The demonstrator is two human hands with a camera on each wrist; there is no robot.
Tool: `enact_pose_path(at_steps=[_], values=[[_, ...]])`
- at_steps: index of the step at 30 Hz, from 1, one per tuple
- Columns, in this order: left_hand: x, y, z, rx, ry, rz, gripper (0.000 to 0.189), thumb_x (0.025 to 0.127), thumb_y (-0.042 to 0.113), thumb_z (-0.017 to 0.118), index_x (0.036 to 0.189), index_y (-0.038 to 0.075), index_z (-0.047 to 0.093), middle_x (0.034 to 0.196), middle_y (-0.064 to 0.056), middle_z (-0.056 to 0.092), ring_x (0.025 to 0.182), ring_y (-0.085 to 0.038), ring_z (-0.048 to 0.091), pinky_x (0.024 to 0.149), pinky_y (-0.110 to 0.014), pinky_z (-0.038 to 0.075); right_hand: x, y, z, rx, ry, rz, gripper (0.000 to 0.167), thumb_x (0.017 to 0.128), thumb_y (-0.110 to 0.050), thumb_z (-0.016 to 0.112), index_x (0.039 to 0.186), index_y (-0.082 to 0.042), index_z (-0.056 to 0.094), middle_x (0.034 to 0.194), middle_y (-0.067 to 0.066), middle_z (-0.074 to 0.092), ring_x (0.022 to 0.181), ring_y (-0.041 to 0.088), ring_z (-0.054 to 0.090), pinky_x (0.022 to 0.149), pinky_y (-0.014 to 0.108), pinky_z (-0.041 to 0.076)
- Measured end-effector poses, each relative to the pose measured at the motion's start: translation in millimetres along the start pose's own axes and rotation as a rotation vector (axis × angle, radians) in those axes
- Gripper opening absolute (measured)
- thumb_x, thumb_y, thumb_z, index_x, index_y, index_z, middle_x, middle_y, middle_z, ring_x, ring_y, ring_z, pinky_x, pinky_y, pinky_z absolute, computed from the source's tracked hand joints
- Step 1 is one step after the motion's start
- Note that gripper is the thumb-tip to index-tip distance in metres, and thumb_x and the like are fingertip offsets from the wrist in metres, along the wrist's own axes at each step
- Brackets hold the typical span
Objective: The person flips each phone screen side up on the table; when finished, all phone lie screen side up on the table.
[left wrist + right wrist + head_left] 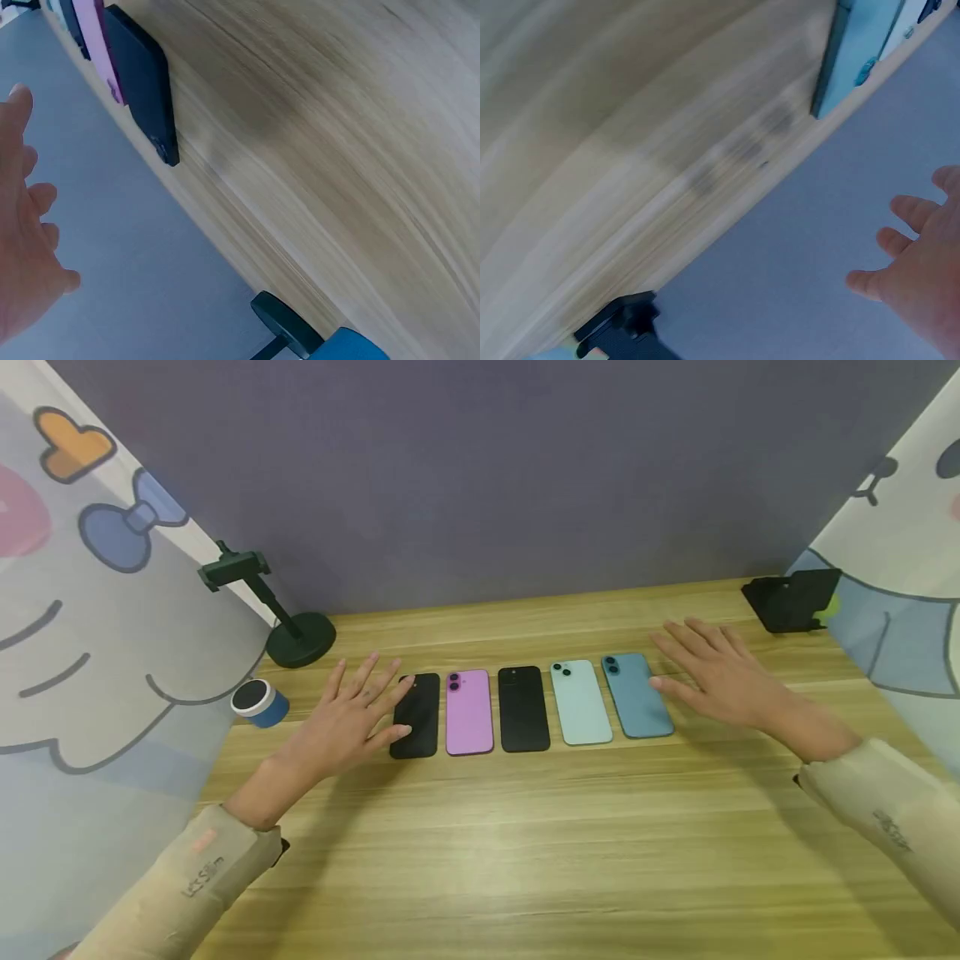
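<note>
Five is avoided here: several phones lie in a row, backs up. At the left end is a black phone (pixel 417 727), then a pink-purple phone (pixel 469 718), a second black phone (pixel 524 714), a pale mint phone (pixel 582 706) and a blue phone (pixel 640 702). My left hand (pixel 341 727) is spread with straight fingers, its thumb and index fingertip overlapping the left black phone in the head view. Spread near the blue phone's right side is my right hand (pixel 720 681). In the wrist views both the left hand (pixel 26 232) and right hand (pixel 922 255) appear above the table, holding nothing.
A dark green phone stand (pixel 302 639) with a round base stands at the back left, beside a blue jar (pixel 270 708) with a white-rimmed black lid. A black folding stand (pixel 795 602) sits at the back right. A grey panel (pixel 510 477) rises behind the wooden table (pixel 487 852).
</note>
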State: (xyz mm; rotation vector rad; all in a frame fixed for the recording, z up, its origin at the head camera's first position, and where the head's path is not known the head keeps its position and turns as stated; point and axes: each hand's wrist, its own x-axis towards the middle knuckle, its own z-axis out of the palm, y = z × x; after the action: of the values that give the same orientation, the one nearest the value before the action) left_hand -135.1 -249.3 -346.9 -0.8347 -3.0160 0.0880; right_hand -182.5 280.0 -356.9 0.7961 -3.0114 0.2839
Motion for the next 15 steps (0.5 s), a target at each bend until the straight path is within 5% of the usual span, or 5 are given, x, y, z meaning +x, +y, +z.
enact_pose_path(at_steps=[6,10,15], values=[[-2.5,-0.7,-10.9,-0.201,-0.038,-0.145,0.074,0.103,0.056,0.044,0.162,0.020,0.017,0.166,-0.014,0.024,0.153,-0.039,0.021,0.119,-0.067,0.015,27.6,-18,2,0.009,0.014,-0.056,0.072,0.101,-0.050,0.053,0.159,-0.015,0.028,0.157,0.020,0.036,0.143,0.046,0.028,0.112,0.069,0.019],[-4.8,-0.8,-14.2,-0.301,-0.058,-0.259,0.073,0.103,0.054,0.046,0.161,0.016,0.020,0.158,-0.022,0.037,0.144,-0.045,0.037,0.113,-0.063,0.033,54.9,-36,7,0.040,-0.027,-0.083,0.072,0.102,-0.053,0.050,0.159,-0.017,0.028,0.156,0.018,0.038,0.144,0.044,0.028,0.113,0.067,0.020],[-3.0,1.5,-10.4,-0.400,-0.140,-0.399,0.075,0.104,0.054,0.044,0.160,0.010,0.022,0.151,-0.026,0.046,0.136,-0.047,0.046,0.107,-0.063,0.039,97.3,-66,17,0.098,-0.102,-0.123,0.073,0.101,-0.060,0.046,0.159,-0.020,0.028,0.159,0.017,0.034,0.147,0.042,0.024,0.116,0.065,0.019]])
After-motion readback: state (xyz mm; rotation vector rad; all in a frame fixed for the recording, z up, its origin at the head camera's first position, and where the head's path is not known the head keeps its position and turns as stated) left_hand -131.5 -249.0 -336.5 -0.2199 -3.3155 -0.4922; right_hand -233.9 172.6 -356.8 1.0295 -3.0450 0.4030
